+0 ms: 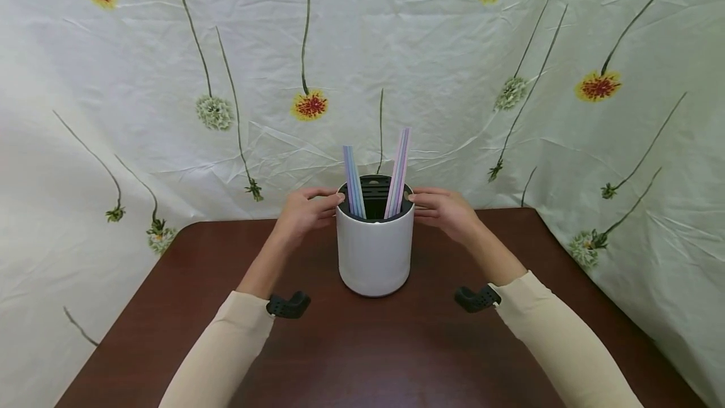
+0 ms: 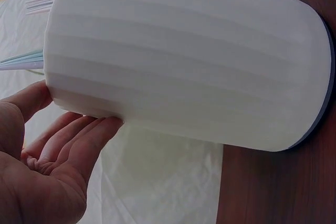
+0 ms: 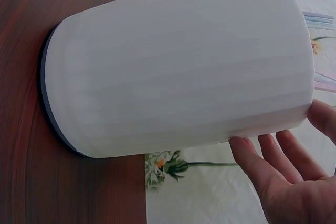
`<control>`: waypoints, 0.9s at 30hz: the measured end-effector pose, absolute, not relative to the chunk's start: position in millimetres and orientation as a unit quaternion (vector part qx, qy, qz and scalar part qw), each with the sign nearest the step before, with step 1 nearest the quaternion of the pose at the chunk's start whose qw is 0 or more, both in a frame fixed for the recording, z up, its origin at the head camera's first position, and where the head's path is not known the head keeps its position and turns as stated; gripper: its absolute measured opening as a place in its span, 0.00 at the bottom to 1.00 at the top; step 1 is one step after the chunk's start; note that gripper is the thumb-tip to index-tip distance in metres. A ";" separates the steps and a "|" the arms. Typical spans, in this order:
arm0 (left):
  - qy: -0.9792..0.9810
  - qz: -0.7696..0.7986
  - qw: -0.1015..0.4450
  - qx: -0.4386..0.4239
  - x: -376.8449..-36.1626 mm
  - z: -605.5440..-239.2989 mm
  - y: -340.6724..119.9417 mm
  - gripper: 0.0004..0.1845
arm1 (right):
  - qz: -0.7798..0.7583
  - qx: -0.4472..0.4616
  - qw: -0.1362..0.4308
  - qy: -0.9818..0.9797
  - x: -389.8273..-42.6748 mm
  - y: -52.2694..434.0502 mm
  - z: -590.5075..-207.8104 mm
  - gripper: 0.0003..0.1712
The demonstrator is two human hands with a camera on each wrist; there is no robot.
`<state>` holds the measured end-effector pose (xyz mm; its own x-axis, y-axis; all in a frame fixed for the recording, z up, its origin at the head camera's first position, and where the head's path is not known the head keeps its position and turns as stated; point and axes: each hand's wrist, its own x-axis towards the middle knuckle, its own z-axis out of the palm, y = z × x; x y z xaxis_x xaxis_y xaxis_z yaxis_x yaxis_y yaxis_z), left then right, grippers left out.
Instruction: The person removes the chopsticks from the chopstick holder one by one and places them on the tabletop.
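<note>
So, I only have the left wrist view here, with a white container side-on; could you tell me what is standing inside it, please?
Observer: The head view shows pastel straws standing in the white container, in two bunches leaning apart.
Operator: Thank you. Where is the other hand?
Observer: The right hand touches the rim on the opposite side from the left hand, fingers straight.
Operator: Is the container upright?
Observer: Yes, it stands upright on the brown table.
</note>
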<state>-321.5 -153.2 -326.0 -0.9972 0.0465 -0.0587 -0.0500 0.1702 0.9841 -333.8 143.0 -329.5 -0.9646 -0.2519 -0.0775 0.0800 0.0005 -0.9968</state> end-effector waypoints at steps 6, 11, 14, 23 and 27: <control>0.761 0.648 0.037 -0.001 -324.1 -325.2 -143.5 0.25 | -0.695 -0.068 0.118 0.706 -332.2 152.9 -328.2 0.33; 0.760 0.649 0.041 -0.001 -324.3 -324.0 -140.2 0.25 | -0.687 -0.070 0.115 0.714 -331.5 156.9 -327.6 0.34; 0.760 0.649 0.044 0.002 -324.2 -324.4 -140.8 0.24 | -0.691 -0.066 0.110 0.712 -331.5 156.5 -329.1 0.33; 0.778 0.627 0.041 -0.001 -322.6 -322.7 -139.6 0.23 | -0.700 -0.066 0.109 0.703 -331.1 157.7 -331.0 0.32; 0.778 0.628 0.036 0.001 -322.0 -322.1 -136.7 0.24 | -0.700 -0.065 0.109 0.703 -331.0 158.3 -330.8 0.32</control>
